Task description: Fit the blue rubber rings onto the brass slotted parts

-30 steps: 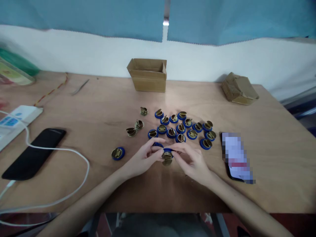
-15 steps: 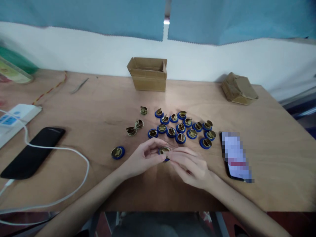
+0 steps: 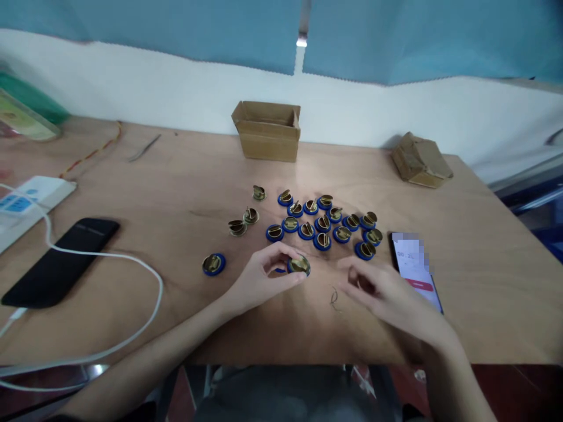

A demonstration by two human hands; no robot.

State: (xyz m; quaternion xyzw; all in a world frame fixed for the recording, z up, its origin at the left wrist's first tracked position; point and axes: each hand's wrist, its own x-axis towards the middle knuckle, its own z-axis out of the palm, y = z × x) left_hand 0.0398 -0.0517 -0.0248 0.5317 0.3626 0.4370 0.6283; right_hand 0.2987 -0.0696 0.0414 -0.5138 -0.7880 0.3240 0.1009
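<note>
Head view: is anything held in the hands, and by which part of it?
The left hand holds a blue-rimmed metal piece by its edge, between thumb and fingers. The right hand is blurred; nothing held shows in it.

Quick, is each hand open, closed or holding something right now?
Left hand: closed, holding a blue-rimmed brass piece.
Right hand: partly open, loosely curled, nothing visible in it.

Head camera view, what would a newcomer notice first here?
The cluster of blue-rimmed metal pieces in the middle of the table. Just in front of it, the left hand holds a similar piece, with the right hand apart, near the lit phone. An open cardboard box stands at the back.
</note>
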